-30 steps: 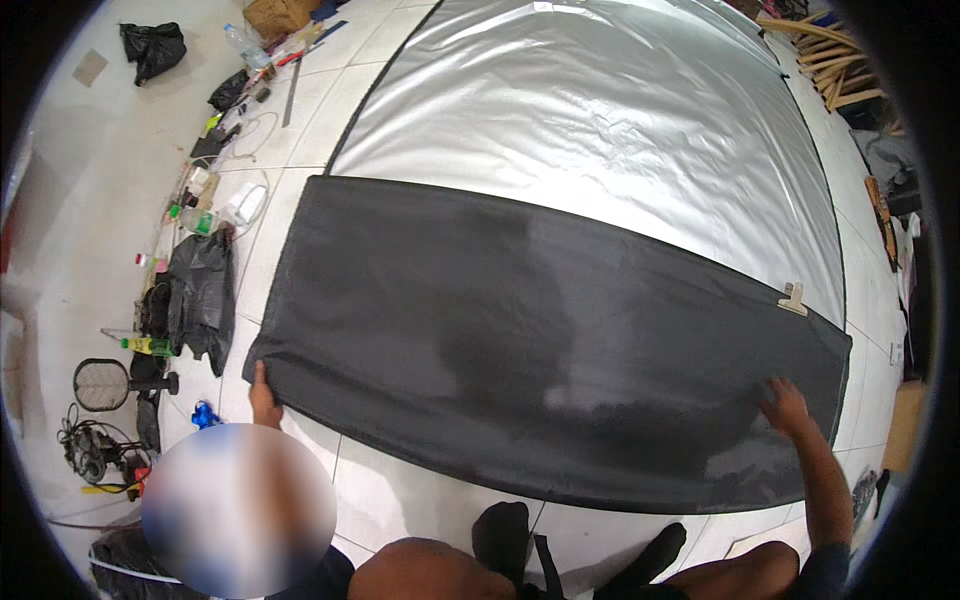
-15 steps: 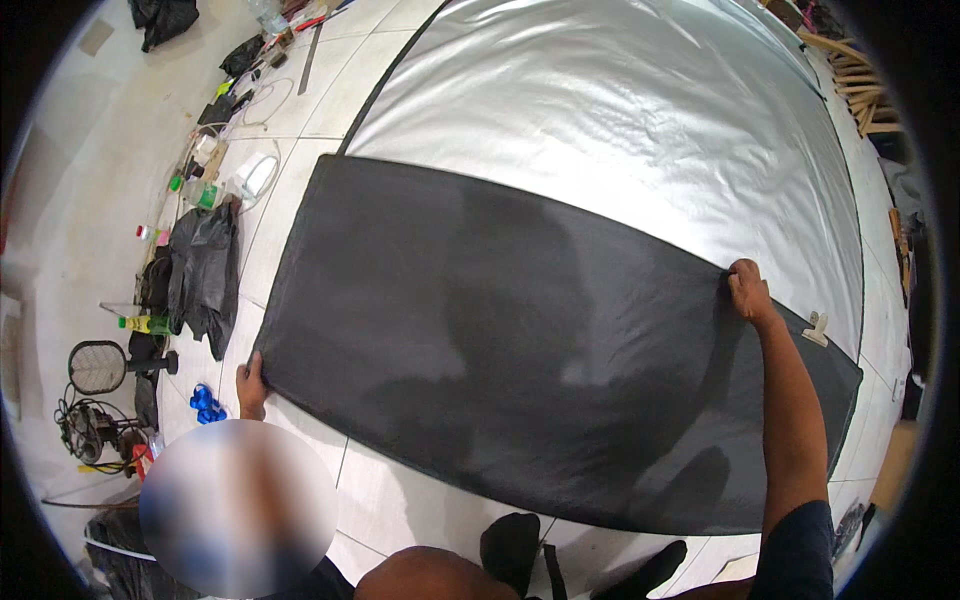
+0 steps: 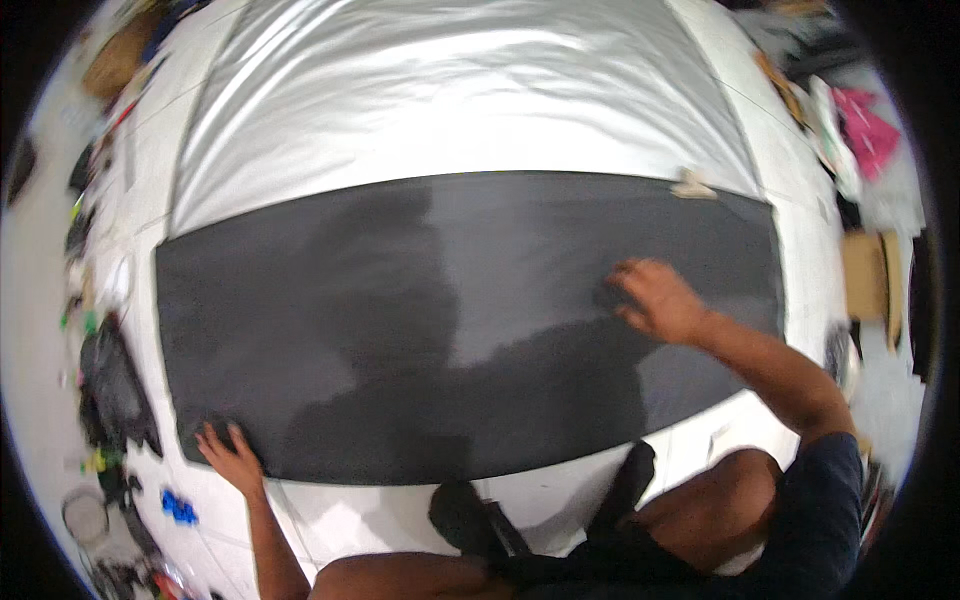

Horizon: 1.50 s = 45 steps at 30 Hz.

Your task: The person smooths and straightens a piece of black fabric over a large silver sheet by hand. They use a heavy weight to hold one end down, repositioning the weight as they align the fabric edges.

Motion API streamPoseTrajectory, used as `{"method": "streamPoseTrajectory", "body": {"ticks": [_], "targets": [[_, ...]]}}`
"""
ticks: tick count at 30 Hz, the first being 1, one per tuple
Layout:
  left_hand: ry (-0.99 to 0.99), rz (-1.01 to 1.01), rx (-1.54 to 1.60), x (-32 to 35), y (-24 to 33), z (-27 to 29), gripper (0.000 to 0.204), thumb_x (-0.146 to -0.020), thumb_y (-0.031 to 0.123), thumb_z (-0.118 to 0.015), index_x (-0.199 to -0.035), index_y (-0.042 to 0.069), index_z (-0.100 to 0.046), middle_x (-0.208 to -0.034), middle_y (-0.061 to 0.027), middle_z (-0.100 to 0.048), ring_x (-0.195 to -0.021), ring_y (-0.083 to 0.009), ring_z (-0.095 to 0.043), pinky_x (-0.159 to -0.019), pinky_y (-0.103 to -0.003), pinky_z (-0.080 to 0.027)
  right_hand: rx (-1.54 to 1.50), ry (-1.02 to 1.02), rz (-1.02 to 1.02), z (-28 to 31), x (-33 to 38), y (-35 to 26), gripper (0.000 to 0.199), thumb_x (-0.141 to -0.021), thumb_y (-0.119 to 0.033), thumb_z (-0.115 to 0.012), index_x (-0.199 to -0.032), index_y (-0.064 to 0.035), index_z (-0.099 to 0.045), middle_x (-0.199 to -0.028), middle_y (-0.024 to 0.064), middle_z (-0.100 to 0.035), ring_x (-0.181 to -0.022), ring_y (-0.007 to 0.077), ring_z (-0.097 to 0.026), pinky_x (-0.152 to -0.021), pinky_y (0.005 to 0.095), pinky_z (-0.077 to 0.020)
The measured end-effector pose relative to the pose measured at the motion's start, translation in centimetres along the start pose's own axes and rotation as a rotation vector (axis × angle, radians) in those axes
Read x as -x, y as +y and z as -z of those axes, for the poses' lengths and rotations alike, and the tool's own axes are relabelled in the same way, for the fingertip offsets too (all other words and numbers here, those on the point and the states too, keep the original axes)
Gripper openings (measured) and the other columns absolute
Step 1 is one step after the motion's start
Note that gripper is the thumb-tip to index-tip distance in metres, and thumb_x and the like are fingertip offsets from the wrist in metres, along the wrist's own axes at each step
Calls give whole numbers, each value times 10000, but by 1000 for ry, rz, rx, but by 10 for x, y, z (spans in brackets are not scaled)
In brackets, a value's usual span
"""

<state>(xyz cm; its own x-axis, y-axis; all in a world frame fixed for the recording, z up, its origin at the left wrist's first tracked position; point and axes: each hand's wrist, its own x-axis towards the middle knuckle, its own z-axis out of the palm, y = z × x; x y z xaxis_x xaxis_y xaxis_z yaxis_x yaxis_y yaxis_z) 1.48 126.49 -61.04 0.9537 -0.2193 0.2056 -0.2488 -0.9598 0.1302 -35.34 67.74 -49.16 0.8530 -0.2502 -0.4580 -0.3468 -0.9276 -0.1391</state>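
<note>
Black fabric [image 3: 530, 250] is being touched by the left hand [image 3: 234, 462], fingers apart; beyond the right hand's [image 3: 655, 300] parted fingers, it is being gripped by a clip [image 3: 692, 188].

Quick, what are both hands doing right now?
Left hand: open, fingers spread on the dark fabric near its left corner.
Right hand: loosely open over the fabric, fingers bent, nothing seen held; touching, can't tell.

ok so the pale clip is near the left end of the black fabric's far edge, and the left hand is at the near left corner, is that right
Not quite: the head view shows the pale clip near the right end of the black fabric's far edge. The left hand is at the near left corner, as you say.
</note>
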Motion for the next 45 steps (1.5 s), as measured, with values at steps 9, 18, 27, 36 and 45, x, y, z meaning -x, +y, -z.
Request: {"method": "streamPoseTrajectory", "body": {"ticks": [9, 18, 27, 36, 45], "targets": [[-358, -509, -143, 169, 189, 6, 723, -923, 502, -383, -1444, 23, -235, -1507, -226, -146, -1393, -409, -114, -1113, -538, -57, -185, 276, -462, -181, 159, -30, 647, -905, -539, -435, -1432, -185, -311, -1509, 172, -180, -1394, 371, -155, -1107, 557, -115], [-404, -543, -72, 177, 192, 17, 807, -926, 555, -367, -1458, -6, -135, -1501, -284, -47, -1380, -464, -60, -1082, -589, -95, -256, 459, -1397, -240, 253, 150, 699, -904, -614, -334, -1450, -183, -269, -1513, 186, -163, -1400, 393, -97, -1102, 575, -42], [-497, -431, -112, 172, 191, 26, 697, -955, 488, -349, -1449, 19, -201, -1502, -244, -133, -1390, -410, -115, -1112, -536, -89, -34, 592, -1375, -165, 241, 355, 598, -911, -510, -447, -1321, -75, -431, -1392, 196, -384, -1248, 406, -395, -997, 545, -324], [-451, 360, -38, 174, 179, 0, 893, -904, 530, -457, -1424, -84, -71, -1490, -306, -9, -1394, -426, -21, -1127, -493, -54, -28, 687, -652, -25, -49, 292, 572, -900, -443, -514, -1317, -56, -451, -1357, 190, -440, -1223, 335, -458, -1011, 435, -376], [-501, 246, -89, 166, 200, 36, 935, -832, 639, -502, -1382, -64, -224, -1364, -325, -243, -1298, -443, -262, -1052, -516, -264, -560, 618, -588, -34, -45, 379, 486, -898, -462, -487, -1032, -7, -593, -862, 154, -616, -802, 256, -596, -765, 365, -446]]}}
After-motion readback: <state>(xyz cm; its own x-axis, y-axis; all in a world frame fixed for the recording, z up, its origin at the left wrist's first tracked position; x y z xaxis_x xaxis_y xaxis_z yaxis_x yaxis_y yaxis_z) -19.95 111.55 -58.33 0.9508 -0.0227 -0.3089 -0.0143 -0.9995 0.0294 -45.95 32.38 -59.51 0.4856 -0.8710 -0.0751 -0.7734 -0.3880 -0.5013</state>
